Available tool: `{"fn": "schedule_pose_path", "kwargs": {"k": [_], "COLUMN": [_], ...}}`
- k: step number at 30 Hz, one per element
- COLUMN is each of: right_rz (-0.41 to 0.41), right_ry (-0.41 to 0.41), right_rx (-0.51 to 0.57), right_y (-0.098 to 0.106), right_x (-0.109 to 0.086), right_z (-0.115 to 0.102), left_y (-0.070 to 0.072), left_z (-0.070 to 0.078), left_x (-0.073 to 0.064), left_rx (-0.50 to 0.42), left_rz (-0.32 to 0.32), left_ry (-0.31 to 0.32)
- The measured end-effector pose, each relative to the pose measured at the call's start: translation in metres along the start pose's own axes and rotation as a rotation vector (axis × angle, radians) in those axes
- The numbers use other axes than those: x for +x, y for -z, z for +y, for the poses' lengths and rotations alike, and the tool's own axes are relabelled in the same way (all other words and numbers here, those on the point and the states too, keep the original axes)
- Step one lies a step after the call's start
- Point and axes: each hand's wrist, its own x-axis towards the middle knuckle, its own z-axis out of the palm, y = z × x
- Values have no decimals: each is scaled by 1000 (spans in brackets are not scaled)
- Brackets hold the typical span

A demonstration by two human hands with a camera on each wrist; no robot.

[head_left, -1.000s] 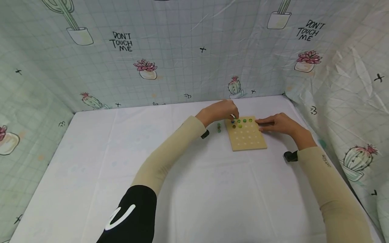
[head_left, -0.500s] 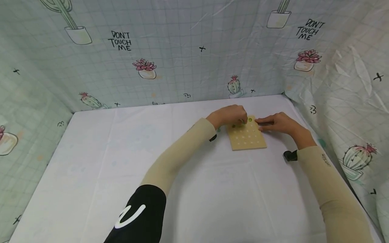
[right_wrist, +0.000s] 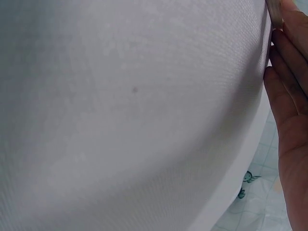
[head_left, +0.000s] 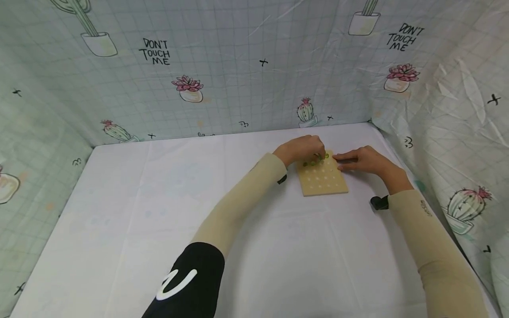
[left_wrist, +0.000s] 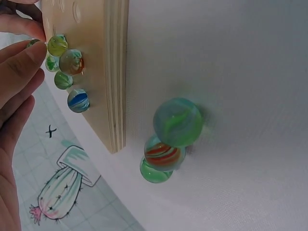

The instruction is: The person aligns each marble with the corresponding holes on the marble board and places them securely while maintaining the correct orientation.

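A wooden board (head_left: 324,179) with rows of shallow hollows lies on the white table. My left hand (head_left: 301,148) is over its far part and pinches a small green glass marble (left_wrist: 33,43), mostly covered by the fingertips. Several marbles sit in the hollows close by, among them a blue-striped marble (left_wrist: 78,100) and a yellow-green marble (left_wrist: 57,44). My right hand (head_left: 366,160) touches the board's right edge with its fingers extended; in the right wrist view the fingers (right_wrist: 284,91) lie against that edge.
Three loose marbles rest close together on the table beside the board: a large green marble (left_wrist: 178,122), a red-striped marble (left_wrist: 164,153) and a smaller green marble (left_wrist: 156,174). A patterned cloth (head_left: 230,79) hangs behind the table and along its sides.
My left hand has moved right, from the board's far left corner to further along the row of marbles. My right hand has stayed at the right edge.
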Motion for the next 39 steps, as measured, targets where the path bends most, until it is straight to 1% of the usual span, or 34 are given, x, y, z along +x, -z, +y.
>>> {"fn": "schedule_pose_path", "kwargs": {"k": [7, 12, 17, 21, 26, 30, 32, 35, 39], "right_rz": [10, 20, 32, 38, 36, 29, 27, 26, 26], "right_ry": [2, 7, 23, 24, 23, 22, 18, 8, -5], "right_rx": [2, 0, -4, -1, 7, 6, 8, 18, 22], "right_y": [0, -1, -1, -1, -1, -1, -1, -2, -1], "right_x": [1, 1, 1, 0, 0, 0, 0, 0, 0], "right_z": [0, 2, 3, 3, 3, 3, 3, 3, 2], "left_y": [-1, -4, -4, -4, -5, -5, -4, -2, 2], "left_z": [4, 4, 7, 7, 6, 6, 4, 0, -7], "left_x": [4, 7, 6, 5, 6, 6, 5, 2, -8], "left_rx": [-10, 14, 40, 41, 41, 0, -31, -49, -54], "left_rz": [-30, -37, -32, -26, -24, -28, -30, -28, -7], "left_ry": [32, 24, 16, 10, 8, 26, 45, 70, 92]}}
